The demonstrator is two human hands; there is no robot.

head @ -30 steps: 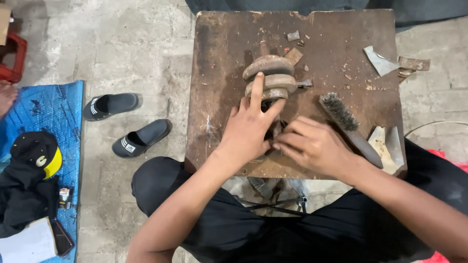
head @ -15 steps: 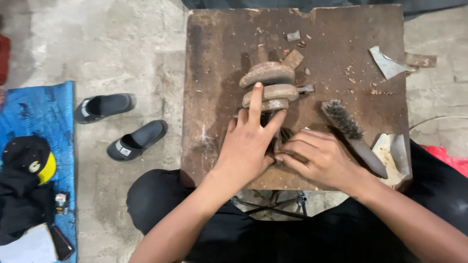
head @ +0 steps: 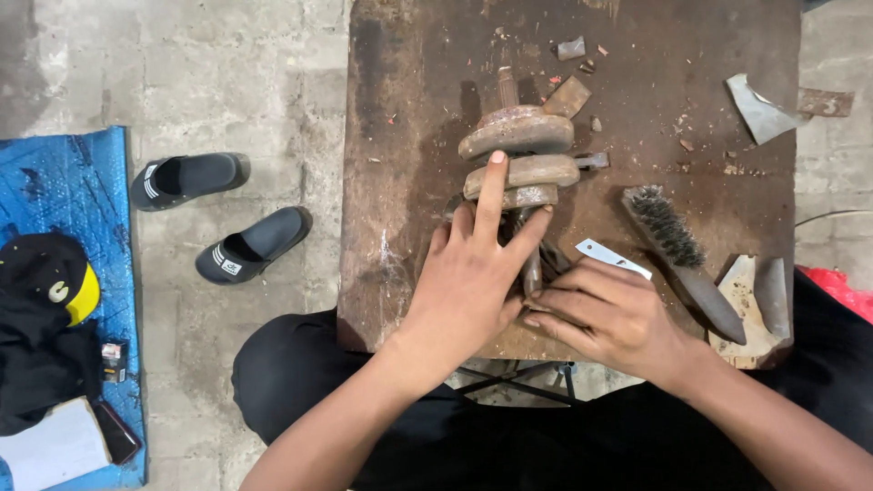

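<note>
- The rusty metal part, a stack of round discs on a shaft, lies near the middle of the worn wooden table.
- The left hand rests on the near end of this part; its index finger is stretched out and touches the middle disc, and the other fingers are spread loosely, not clenched.
- The right hand is just to the right of the left hand, at the near edge of the table. Its fingers are bent around the lower end of the shaft, and a thin blade shows above them; I cannot tell if the hand grips it.
- A wire brush lies on the table, right of the part.
- Two black slippers are on the floor, left of the table.
</note>
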